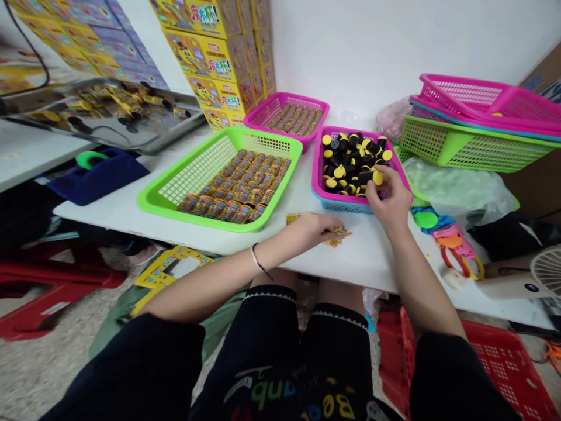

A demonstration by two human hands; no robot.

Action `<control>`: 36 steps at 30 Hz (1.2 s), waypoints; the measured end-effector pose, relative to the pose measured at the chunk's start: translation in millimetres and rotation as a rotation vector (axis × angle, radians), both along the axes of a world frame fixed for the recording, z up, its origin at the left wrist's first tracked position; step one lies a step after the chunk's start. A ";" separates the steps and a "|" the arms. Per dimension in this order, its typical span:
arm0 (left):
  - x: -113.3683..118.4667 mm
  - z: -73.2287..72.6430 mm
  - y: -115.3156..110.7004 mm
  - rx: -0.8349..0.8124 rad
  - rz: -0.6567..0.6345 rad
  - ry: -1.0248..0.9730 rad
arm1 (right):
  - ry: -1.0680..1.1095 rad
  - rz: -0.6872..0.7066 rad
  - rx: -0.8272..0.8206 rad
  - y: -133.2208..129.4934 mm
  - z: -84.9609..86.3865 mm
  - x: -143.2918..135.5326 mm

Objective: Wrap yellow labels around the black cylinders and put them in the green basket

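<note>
My left hand (322,228) is over the table's front part, its fingers closed on small yellow printed pieces (336,234). More yellow printed paper (293,218) lies on the table beside that wrist. At the pink basket (318,169), my right hand (388,193) pinches a black cup with a yellow cap (370,176). Many similar black cups with yellow caps (346,161) lie jumbled in that basket, which sits in a blue one. Left of it, a green basket (153,202) holds rows of wrapped printed cups (236,187).
Behind stand a second pink basket (284,99) with wrapped cups and stacked yellow boxes (219,64). A metal tray (162,134) is at left. Stacked baskets (473,140), a plastic bag (456,184), colored rings (456,248) and a fan (547,269) are at right.
</note>
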State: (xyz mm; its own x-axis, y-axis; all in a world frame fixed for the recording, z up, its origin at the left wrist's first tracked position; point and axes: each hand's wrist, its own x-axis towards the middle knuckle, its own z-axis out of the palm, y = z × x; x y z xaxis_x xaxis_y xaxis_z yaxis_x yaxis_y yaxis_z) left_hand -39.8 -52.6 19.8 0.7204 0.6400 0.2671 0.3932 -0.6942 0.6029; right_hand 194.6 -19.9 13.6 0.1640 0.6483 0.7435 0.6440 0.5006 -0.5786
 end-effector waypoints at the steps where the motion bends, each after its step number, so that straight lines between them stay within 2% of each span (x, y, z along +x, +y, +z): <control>1: 3.6 3.7 3.1 -0.077 0.007 -0.110 | 0.031 0.022 0.015 1.9 -1.4 2.5; 3: 14.3 11.0 8.8 -0.212 0.001 -0.287 | 0.087 0.040 0.028 5.8 -3.4 8.0; 5: 27.7 17.3 14.7 -0.279 0.016 -0.422 | 0.147 0.046 0.024 8.5 -4.2 12.8; 8: 44.7 20.9 25.1 -0.240 0.088 -0.513 | 0.284 0.128 0.003 9.6 -3.2 16.9; 9: 47.7 19.7 28.9 -0.169 0.115 -0.511 | 0.329 0.170 -0.004 9.2 -2.4 17.5; 11: 48.8 13.7 36.5 0.077 0.138 -0.483 | 0.402 0.244 -0.015 7.5 -0.4 18.1; 13: 44.5 4.9 42.4 0.393 0.116 -0.446 | 0.457 0.301 -0.035 4.5 2.1 17.9; 15: 38.0 -3.0 45.6 0.641 0.071 -0.430 | 0.496 0.362 -0.074 0.5 5.0 16.8; 18: 31.5 -7.6 46.3 0.801 0.082 -0.491 | 0.551 0.485 -0.140 -7.3 10.5 12.4; 21: 31.7 -6.8 46.5 0.841 0.097 -0.540 | 0.603 0.573 -0.181 -15.5 16.6 4.9; 23: 33.6 -7.0 47.5 0.868 0.074 -0.535 | 0.607 0.584 -0.187 -20.0 19.5 0.2; 29: 32.8 -11.8 50.0 0.865 0.060 -0.543 | 0.454 0.600 -0.194 -22.6 17.4 3.1; 33: 28.0 -12.2 49.1 0.813 0.046 -0.518 | 0.330 0.590 -0.179 -20.6 14.5 10.4; 36: 25.8 -10.6 48.5 0.695 0.038 -0.420 | 0.248 0.583 -0.184 -20.7 15.2 11.2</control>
State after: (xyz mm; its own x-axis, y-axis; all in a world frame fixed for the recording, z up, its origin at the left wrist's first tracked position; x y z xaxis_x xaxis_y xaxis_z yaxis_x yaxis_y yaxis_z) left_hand -14.0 -4.1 9.3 0.4531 0.2504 0.8556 0.2604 -0.9551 0.1416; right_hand 205.8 -40.5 28.8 -0.1004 0.7956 0.5975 0.1332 0.6058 -0.7844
